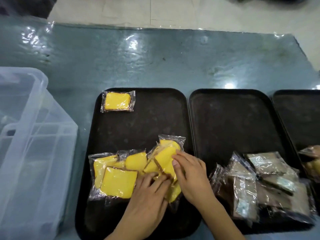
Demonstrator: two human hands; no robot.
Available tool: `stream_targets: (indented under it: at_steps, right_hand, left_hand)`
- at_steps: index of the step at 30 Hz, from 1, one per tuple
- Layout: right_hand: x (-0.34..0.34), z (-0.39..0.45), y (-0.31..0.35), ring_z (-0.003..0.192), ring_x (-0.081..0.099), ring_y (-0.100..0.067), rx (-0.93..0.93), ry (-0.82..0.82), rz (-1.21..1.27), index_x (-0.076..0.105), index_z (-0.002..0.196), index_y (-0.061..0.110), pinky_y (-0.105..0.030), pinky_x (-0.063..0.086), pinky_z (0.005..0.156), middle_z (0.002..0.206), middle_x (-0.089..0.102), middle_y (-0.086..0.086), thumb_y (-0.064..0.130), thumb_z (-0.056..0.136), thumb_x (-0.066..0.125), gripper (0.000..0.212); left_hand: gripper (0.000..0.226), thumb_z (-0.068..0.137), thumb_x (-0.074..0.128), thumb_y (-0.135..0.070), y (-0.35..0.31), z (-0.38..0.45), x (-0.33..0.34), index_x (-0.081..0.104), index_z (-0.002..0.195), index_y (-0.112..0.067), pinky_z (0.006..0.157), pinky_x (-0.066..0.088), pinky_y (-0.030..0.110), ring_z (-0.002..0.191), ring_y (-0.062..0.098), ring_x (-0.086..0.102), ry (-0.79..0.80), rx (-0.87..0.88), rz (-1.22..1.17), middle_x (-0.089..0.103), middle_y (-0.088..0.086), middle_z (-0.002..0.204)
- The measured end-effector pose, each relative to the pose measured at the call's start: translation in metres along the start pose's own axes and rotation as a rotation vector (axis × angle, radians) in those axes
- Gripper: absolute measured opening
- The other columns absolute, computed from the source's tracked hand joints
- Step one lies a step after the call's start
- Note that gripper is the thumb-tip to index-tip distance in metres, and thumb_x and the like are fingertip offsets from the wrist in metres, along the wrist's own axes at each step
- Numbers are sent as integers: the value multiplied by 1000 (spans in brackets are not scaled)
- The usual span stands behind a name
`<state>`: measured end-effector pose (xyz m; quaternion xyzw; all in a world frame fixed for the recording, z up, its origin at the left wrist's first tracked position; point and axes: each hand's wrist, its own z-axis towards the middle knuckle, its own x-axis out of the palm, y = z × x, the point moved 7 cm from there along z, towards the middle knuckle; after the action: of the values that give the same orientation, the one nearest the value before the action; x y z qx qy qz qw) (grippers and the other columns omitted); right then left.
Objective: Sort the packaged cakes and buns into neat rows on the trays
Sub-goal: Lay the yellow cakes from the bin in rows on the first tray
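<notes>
- The left hand (149, 196) is reaching into the pile of wrapped yellow cakes (131, 174) at the near end of the left tray (147, 122), its fingers curling round the edge of one packet in the middle of the heap.
- The right hand (192, 177) is lying on the tilted yellow cake (164, 161) just beside it, fingers fairly straight and pressing on the wrapper; whether the thumb is pinching the packet cannot be told.
- The two hands are working close together, almost touching, over the same cluster of packets.
- The yellow cakes in the pile are overlapping one another at odd angles, not in rows.
- A single yellow cake (117, 101) is lying flat and square in the far left corner of the same tray, well apart from the pile.
- The middle tray (233, 118) is sitting just beside the left one, carrying a loose heap of brown wrapped cakes (259, 184) at its near end.
- A third tray (301, 115) is showing at the right edge, with a few more packets (311, 160) partly cut off and blurred.
- All three trays are resting on a desk (155, 63) under a glossy bluish plastic sheet.
- A clear plastic crate (29, 135) is standing on the desk left of the trays.
</notes>
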<state>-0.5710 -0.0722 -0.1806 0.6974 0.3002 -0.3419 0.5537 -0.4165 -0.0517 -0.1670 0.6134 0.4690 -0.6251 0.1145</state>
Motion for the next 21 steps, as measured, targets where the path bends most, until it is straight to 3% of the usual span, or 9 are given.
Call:
stream_targets:
  at_steps: [2, 3, 6, 10, 12, 15, 17, 21]
  right_hand:
    - [8, 7, 4, 149, 25, -5, -82, 57, -69, 57, 138, 40, -41, 15, 122, 163, 29, 14, 56, 101, 26, 51]
    - [10, 10, 5, 151, 21, -8, -124, 71, -105, 54, 141, 43, -43, 13, 123, 166, 24, 11, 54, 101, 28, 48]
    - [2, 14, 4, 146, 32, -15, -152, -30, -91, 52, 141, 42, -46, 21, 122, 160, 35, 7, 41, 103, 43, 39]
    - [-28, -6, -10, 112, 51, -15, 68, -276, 13, 62, 128, 29, -44, 45, 98, 124, 56, 7, 31, 97, 59, 31]
    - [-29, -23, -17, 100, 52, -13, 143, -242, -7, 59, 126, 32, -40, 44, 90, 110, 57, 10, 40, 98, 53, 29]
    - [-11, -46, -10, 93, 52, -9, 124, -116, -73, 53, 126, 39, -37, 42, 88, 103, 59, 18, 52, 103, 40, 30]
    - [4, -54, -4, 91, 52, -8, 103, -75, -107, 52, 129, 40, -36, 42, 85, 100, 59, 19, 52, 100, 39, 33]
    - [14, -51, 3, 101, 53, -3, 119, -110, 14, 46, 132, 45, -32, 40, 89, 110, 56, 23, 41, 98, 49, 35]
  left_hand:
    - [52, 83, 49, -32, -6, -4, -1, 55, 135, -29, 120, 14, 34, 127, 13, 41, -33, 50, -25, 55, -16, 136]
    - [51, 84, 48, -31, -7, -4, -3, 54, 135, -31, 120, 14, 32, 129, 12, 39, -44, 50, -65, 54, -17, 137]
    - [45, 89, 44, -30, 4, 3, -16, 51, 133, -35, 111, 36, 38, 129, 15, 39, -112, -49, -161, 45, -16, 144]
    - [46, 94, 38, -36, 36, 14, -30, 45, 139, -35, 109, 39, 37, 129, 17, 39, -183, -216, -106, 42, -7, 145]
    - [47, 94, 36, -38, 45, 17, -26, 46, 140, -34, 104, 42, 39, 122, 17, 44, -153, -227, -62, 49, -9, 138]
    - [47, 91, 59, -33, 47, 16, -13, 51, 137, -33, 98, 48, 43, 117, 23, 51, -109, -241, 9, 56, -5, 133]
    - [56, 85, 72, -32, 46, 15, -3, 50, 137, -33, 94, 52, 44, 114, 26, 55, -89, -268, 21, 60, 0, 131]
    - [58, 89, 69, -34, 47, 14, 2, 43, 140, -38, 94, 50, 36, 112, 19, 53, -124, -298, -75, 54, -5, 129]
